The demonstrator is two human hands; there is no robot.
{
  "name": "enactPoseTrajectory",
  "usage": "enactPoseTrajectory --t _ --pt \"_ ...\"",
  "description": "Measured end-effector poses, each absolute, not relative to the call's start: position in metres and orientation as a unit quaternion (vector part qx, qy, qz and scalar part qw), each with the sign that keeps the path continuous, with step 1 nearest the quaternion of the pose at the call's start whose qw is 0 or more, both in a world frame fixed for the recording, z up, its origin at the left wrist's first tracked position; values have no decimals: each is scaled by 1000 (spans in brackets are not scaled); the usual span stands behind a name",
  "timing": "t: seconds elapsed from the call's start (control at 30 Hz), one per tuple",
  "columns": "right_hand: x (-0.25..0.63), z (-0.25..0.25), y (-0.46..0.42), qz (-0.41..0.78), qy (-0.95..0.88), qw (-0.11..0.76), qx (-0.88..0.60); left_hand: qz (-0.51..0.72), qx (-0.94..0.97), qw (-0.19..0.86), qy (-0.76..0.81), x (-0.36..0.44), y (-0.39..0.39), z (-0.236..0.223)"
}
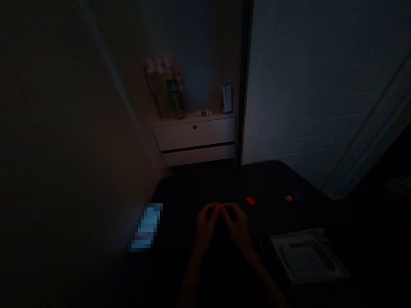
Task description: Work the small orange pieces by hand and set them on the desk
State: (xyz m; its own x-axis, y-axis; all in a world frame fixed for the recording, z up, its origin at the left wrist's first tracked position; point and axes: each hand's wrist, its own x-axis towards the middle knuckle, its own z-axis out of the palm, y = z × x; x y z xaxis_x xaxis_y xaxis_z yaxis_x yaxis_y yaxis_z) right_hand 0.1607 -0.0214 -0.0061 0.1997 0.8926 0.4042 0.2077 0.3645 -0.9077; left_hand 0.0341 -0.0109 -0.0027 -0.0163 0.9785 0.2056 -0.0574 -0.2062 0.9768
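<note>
Over the dark table (199,184), my left hand (205,220) and my right hand (236,222) meet at the fingertips. Both are closed in a pinch on one small red piece (219,205), mostly covered by the fingers; its kind is too dim to make out. A flat red block (251,200) lies on the table just right of my right hand. Farther right sit a small orange-pink lump (288,198) and a dark purple lump (296,196), side by side.
A bright, blurred-out screen (147,226) is at the left. A pale box or tray (308,256) stands at the front right. Behind the table, a drawer cabinet (199,134) carries a green bottle (176,100), a checked bag (160,70) and several books (227,98). A white door (305,85) rises right.
</note>
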Motion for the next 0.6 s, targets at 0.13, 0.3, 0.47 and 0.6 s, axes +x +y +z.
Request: enactPoseTrajectory --t 0.13,0.3,0.47,0.6 --pt "160 -6 -21 291 -544 616 -490 563 528 473 425 35 -11 -4" --pt "160 -7 -20 307 -543 616 -481 587 507 467 424 36 -11 -4" --pt "161 -6 -21 299 -568 609 -466 585 514 444 443 34 -11 -2" --pt "161 -8 -21 303 -581 607 -450 589 514 435 446 33 -11 -2"
